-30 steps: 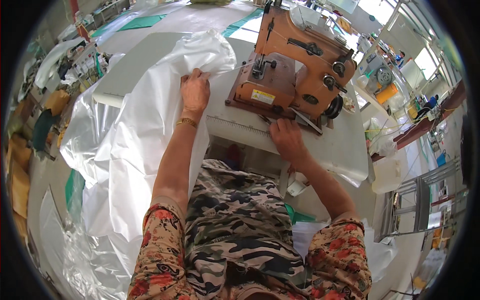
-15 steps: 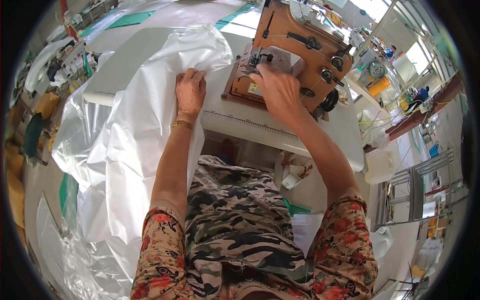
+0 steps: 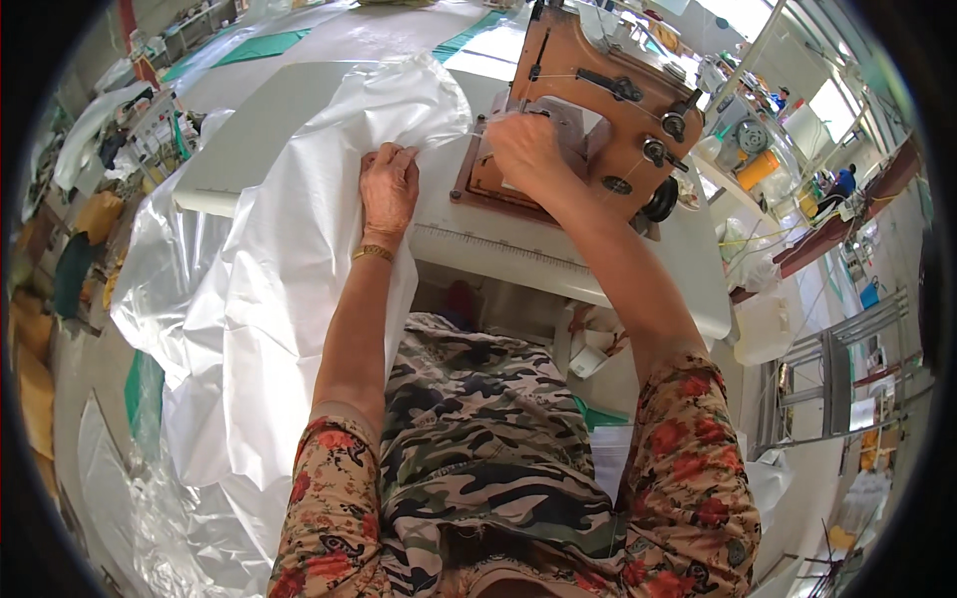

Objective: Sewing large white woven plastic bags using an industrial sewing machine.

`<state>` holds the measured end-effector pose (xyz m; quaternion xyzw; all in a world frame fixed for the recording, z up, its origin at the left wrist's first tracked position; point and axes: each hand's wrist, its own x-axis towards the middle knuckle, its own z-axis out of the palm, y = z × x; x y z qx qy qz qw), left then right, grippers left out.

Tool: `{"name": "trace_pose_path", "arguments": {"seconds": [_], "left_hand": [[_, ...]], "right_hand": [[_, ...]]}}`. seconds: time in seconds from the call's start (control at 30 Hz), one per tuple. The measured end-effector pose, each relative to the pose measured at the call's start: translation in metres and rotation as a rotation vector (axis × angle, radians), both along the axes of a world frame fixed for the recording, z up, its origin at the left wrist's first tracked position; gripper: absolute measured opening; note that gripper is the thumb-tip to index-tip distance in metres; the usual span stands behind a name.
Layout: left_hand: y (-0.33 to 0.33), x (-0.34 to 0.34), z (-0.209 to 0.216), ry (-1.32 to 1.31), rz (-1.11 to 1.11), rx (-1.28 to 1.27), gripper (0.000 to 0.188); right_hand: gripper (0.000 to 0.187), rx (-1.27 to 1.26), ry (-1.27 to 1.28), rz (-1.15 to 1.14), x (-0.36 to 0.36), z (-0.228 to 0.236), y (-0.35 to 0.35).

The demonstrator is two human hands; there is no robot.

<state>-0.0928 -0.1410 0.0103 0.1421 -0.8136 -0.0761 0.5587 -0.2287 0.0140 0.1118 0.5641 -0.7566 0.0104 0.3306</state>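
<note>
A big white glossy plastic sheet (image 3: 269, 299) drapes over the table's left part and hangs down beside me. My left hand (image 3: 389, 194) is closed on its right edge, with the knuckles up and fingers bent. My right hand (image 3: 528, 154) is at the front of a brown sewing machine (image 3: 588, 130), close to its needle area. Its fingers are curled and their tips are hidden behind the hand, so whatever they pinch does not show. The sheet's upper right corner lies just left of that hand.
The pale sewing table (image 3: 658, 284) carries a printed ruler (image 3: 498, 244) along its near edge. Clear plastic film (image 3: 150, 518) lies crumpled at the lower left. To the right stand a whitish plastic jug (image 3: 763, 329) and a grey metal frame (image 3: 827, 374). People sit farther off at the right.
My right hand has shifted slightly left and up, its fingers curling in by the machine. The left hand keeps its hold on the sheet. The whole view has shifted slightly.
</note>
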Motion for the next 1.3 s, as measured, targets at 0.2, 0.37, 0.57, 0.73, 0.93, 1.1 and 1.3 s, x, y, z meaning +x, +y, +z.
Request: {"name": "trace_pose_path", "arguments": {"seconds": [0.2, 0.37, 0.57, 0.73, 0.93, 1.1, 1.3], "left_hand": [[0.000, 0.011, -0.005, 0.082, -0.056, 0.141, 0.018], [0.040, 0.038, -0.001, 0.090, -0.318, 0.361, 0.022], [0.119, 0.128, -0.031, -0.045, -0.321, 0.333, 0.024], [0.177, 0.207, -0.076, -0.186, -0.322, 0.460, 0.026], [0.215, 0.240, -0.131, -0.736, -0.476, 0.400, 0.023], [0.214, 0.288, -0.053, -0.607, -0.761, 0.918, 0.025], [0.078, 0.331, 0.036, -0.391, -0.281, 0.936, 0.024]], "right_hand": [[0.024, -0.001, -0.162, 0.102, 0.041, -0.032, 0.081], [0.032, -0.060, -0.279, 0.055, 0.000, -0.094, 0.161], [0.028, -0.019, -0.226, 0.041, 0.004, -0.091, 0.167], [0.021, -0.171, -0.273, -0.013, 0.002, -0.105, 0.164], [0.034, -1.016, -0.670, 0.464, 0.059, -0.037, 0.125], [0.047, -0.314, -0.331, 0.699, 0.104, 0.021, 0.075], [0.050, 0.069, -0.419, 0.495, 0.113, -0.034, 0.069]]}}
